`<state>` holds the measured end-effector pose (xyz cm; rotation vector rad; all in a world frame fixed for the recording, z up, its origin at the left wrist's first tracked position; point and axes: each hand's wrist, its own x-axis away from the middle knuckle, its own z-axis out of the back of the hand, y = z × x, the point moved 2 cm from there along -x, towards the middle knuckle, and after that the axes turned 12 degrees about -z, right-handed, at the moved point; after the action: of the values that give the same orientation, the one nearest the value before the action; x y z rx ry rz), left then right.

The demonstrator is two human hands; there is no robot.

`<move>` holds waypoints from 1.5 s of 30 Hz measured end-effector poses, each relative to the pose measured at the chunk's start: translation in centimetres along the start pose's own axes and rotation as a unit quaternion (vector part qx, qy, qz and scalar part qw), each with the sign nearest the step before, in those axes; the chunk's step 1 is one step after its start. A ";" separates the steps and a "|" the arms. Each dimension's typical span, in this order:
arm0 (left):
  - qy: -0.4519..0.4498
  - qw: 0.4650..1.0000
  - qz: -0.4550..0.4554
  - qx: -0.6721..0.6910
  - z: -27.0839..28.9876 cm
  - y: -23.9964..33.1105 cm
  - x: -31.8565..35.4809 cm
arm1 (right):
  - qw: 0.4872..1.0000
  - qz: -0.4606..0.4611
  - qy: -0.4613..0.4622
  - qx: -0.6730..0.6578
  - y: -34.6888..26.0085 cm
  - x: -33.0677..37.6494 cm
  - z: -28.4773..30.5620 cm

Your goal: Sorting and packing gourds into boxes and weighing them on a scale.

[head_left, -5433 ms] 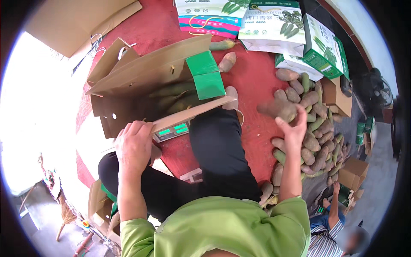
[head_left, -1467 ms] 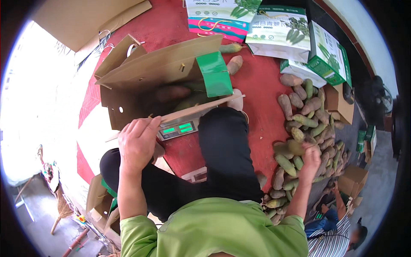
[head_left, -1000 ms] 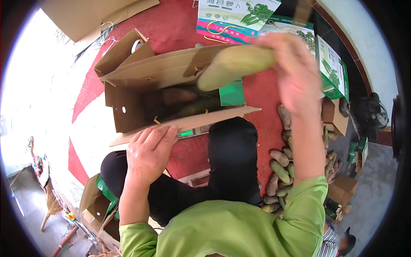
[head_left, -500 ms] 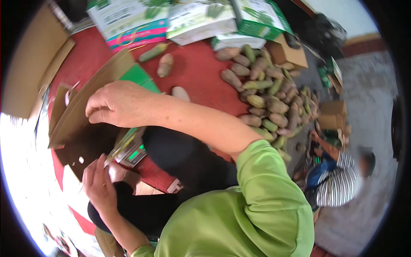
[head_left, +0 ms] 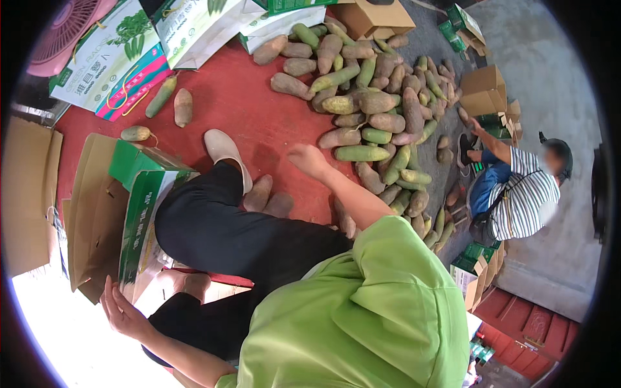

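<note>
A green-and-white carton (head_left: 137, 223) stands tilted with its brown flaps spread, beside my bent knee. Close to its lower corner is my left hand (head_left: 121, 315), fingers stretched and apart, with nothing visible in it. My right hand (head_left: 308, 161) is over the red mat, between my shoe and the heap, its fingers loosely extended and slightly blurred, holding nothing that shows. Soil-covered green radishes (head_left: 381, 103) lie in a large heap to its right. Two more radishes (head_left: 259, 193) lie by my knee. The carton's inside is mostly hidden.
Printed gift boxes (head_left: 119, 55) line the far side, near a pink fan (head_left: 65, 32). Loose radishes (head_left: 183, 107) lie before them. Brown cardboard (head_left: 29, 194) stands at the left. On the right, a person in a striped shirt (head_left: 517, 194) crouches among cartons (head_left: 485, 89).
My right hand has left the carton and swung right over the mat. My left hand has moved slightly down and left. The view has turned right, and the scale no longer shows.
</note>
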<state>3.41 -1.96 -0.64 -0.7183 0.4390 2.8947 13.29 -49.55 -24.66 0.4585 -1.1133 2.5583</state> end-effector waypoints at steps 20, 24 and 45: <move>0.062 0.993 0.067 -0.077 -0.2 -2.8 2.1 | 0.893 -0.315 0.087 0.309 18.4 2.0 9.7; 0.085 0.992 0.084 -0.048 -0.1 -3.0 2.5 | 0.866 -0.332 0.044 0.372 17.4 0.8 11.4; 0.005 0.990 0.109 -0.085 0.4 -3.6 3.1 | 0.828 -0.321 -0.004 0.461 21.3 -0.6 11.1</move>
<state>1.19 1.74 -2.65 -0.7521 0.2921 3.1662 7.04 -71.66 -31.47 0.8655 0.3656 2.2586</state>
